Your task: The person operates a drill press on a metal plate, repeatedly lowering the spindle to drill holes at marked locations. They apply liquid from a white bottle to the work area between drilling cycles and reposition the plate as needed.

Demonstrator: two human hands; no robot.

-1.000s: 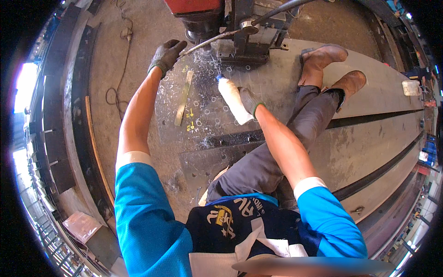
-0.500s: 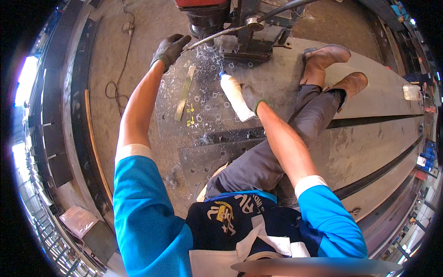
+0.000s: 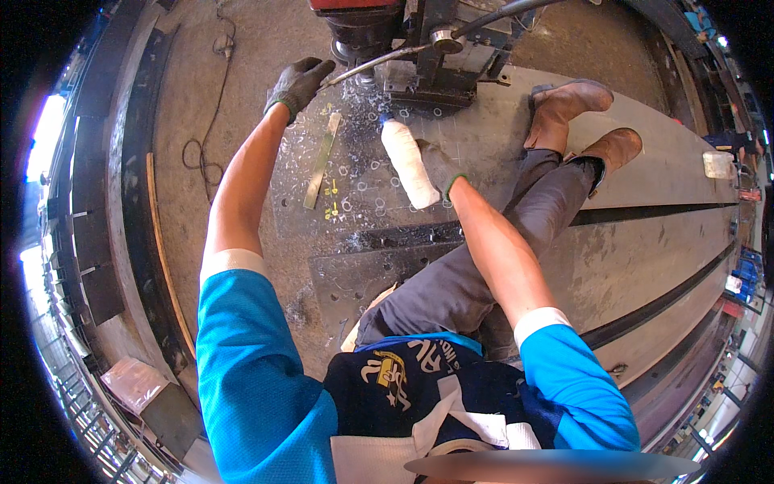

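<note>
My left hand point(image 3: 296, 87), in a dark glove with a green cuff, is closed on the end of a metal feed lever point(image 3: 375, 63). The lever runs to the hub of a drill press point(image 3: 367, 34) with a red top and black body, at the far middle. In my gloved right hand point(image 3: 439, 169) is a whitish squeeze bottle point(image 3: 407, 161), tilted so its blue cap points at the foot of the drill. My hand hides part of the bottle's right side. Below the drill lies a dark steel plate point(image 3: 363, 181) marked with chalk circles and strewn with metal shavings.
A flat metal strip point(image 3: 322, 161) lies on the plate. My legs in grey trousers and brown boots point(image 3: 568, 105) rest across the plates at the right. A cable point(image 3: 218, 121) curls over the floor at the left. Steel beams point(image 3: 93, 226) stand along the left side.
The bottle in my right hand has shifted slightly away from me and to the left, its cap closer to the drill's foot. My left hand stays on the lever.
</note>
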